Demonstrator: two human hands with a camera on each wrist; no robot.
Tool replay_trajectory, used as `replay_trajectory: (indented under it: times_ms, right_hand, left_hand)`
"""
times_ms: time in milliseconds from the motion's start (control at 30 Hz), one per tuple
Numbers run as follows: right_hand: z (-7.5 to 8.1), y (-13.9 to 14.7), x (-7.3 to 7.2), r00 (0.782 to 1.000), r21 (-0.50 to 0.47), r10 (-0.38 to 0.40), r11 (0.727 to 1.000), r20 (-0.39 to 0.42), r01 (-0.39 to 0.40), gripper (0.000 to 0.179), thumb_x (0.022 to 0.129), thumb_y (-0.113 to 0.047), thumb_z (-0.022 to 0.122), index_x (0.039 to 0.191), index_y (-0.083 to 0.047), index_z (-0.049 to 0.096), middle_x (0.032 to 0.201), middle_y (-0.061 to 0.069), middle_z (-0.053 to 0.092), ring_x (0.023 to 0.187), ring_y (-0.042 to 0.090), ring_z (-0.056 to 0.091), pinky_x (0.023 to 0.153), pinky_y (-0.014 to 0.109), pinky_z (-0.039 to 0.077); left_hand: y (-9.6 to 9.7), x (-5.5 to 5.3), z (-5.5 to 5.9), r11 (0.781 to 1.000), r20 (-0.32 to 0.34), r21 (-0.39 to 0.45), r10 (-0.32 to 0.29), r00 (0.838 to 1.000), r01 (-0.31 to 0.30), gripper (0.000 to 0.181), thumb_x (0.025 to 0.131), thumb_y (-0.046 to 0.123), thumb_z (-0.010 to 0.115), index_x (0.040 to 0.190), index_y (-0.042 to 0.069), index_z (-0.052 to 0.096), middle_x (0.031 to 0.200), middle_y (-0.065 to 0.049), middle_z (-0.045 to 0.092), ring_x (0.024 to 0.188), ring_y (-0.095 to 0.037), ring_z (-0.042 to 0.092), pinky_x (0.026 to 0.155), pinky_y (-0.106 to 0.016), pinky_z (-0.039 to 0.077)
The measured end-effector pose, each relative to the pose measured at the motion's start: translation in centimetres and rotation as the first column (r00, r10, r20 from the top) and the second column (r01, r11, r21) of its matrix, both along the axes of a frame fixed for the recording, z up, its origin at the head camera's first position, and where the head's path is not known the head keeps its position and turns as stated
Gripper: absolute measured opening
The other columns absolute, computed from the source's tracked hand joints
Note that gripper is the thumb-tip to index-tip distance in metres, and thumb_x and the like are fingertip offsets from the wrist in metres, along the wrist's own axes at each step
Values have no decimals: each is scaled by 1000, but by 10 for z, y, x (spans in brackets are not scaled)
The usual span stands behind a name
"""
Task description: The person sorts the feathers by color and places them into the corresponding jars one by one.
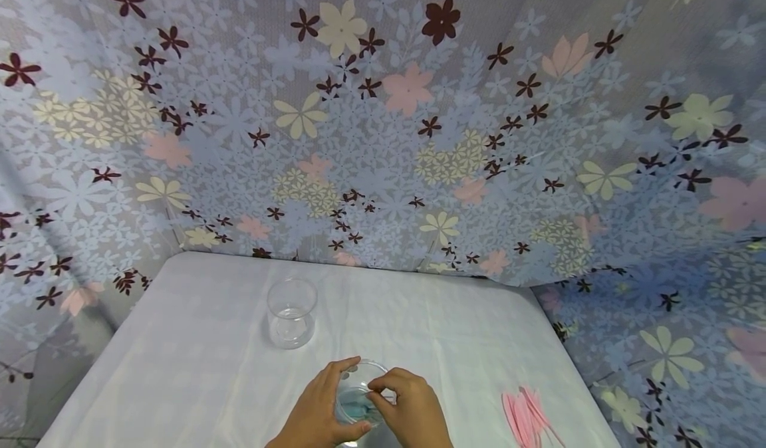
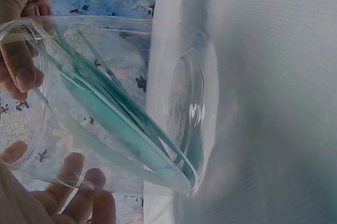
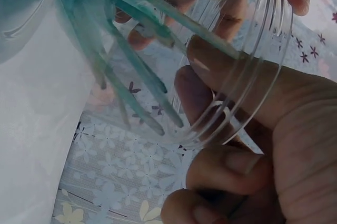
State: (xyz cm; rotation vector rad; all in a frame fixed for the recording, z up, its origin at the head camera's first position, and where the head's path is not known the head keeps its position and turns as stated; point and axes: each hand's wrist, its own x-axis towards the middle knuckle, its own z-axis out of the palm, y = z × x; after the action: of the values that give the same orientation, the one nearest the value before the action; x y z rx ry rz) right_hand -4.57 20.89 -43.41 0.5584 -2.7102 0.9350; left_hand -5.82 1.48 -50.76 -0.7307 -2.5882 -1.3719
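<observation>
A clear round container [image 2: 131,27] stands on the white-covered table with several long, thin teal strips [image 2: 113,105] leaning inside it. My left hand [image 1: 317,408] grips the container's side, thumb toward the near side and fingers around the far side. At the container's mouth, my right hand [image 1: 415,405] has its thumb and forefinger together over the rim. In the left wrist view, those fingertips [image 2: 25,77] pinch the upper end of one pale teal strip. The exact contact is partly hidden by the clear wall.
A second clear round container [image 1: 291,322] stands farther back on the left. A bundle of pink strips [image 1: 525,415] lies on the table at the right. Flowered fabric [image 1: 383,135] hangs behind the table's far edge and along both sides.
</observation>
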Motion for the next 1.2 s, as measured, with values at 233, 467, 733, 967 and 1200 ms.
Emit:
replay_trajectory:
  times_ms: [233, 467, 733, 967, 1200]
  right_hand:
    - [5, 0, 0, 998, 22, -11, 1000, 61, 10, 6, 82, -23, 83, 86, -20, 80, 83, -18, 69, 73, 2, 63, 63, 23, 52]
    - [3, 3, 3, 1000, -43, -8, 999, -7, 8, 15, 89, -30, 78, 97, -18, 79, 99, -12, 72, 81, 6, 67, 66, 25, 56]
    - [1, 17, 6, 958, -192, -183, 971, -222, 141, 8, 87, -19, 80, 90, -25, 77, 102, -21, 65, 52, -8, 35, 46, 9, 34]
    - [-11, 35, 15, 913, -210, -289, 949, -289, 235, 21, 82, -8, 83, 94, -24, 77, 99, -16, 65, 50, -8, 32, 45, 9, 33]
    - [-26, 51, 27, 871, -189, -413, 908, -266, 373, 29, 76, -6, 87, 95, -26, 77, 92, -17, 65, 48, -11, 28, 42, 10, 31]
  left_hand:
    - [1, 0, -1, 1000, 0, 10, -2, 1000, 2, 88, 79, 60, 77, 151, 39, 31, 130, 4, 57, 106, -14, 60, 81, -35, 54]
    - [1, 1, -1, 1000, 1, -12, 8, 1000, -8, 90, 78, 62, 77, 151, 38, 30, 131, 4, 57, 109, -14, 60, 85, -39, 55]
    - [-3, -6, 11, 998, 61, -9, 63, 996, -63, 89, 77, 69, 74, 147, 29, 38, 129, 5, 58, 109, -15, 60, 85, -39, 54]
    - [-3, -29, 30, 991, 71, -17, 130, 989, -129, 96, 76, 68, 76, 151, 23, 36, 139, 0, 53, 121, -22, 57, 95, -48, 52]
    - [4, -57, 45, 988, 142, -14, 152, 978, -152, 99, 78, 61, 78, 156, 25, 28, 151, -8, 42, 138, -31, 44, 106, -55, 44]
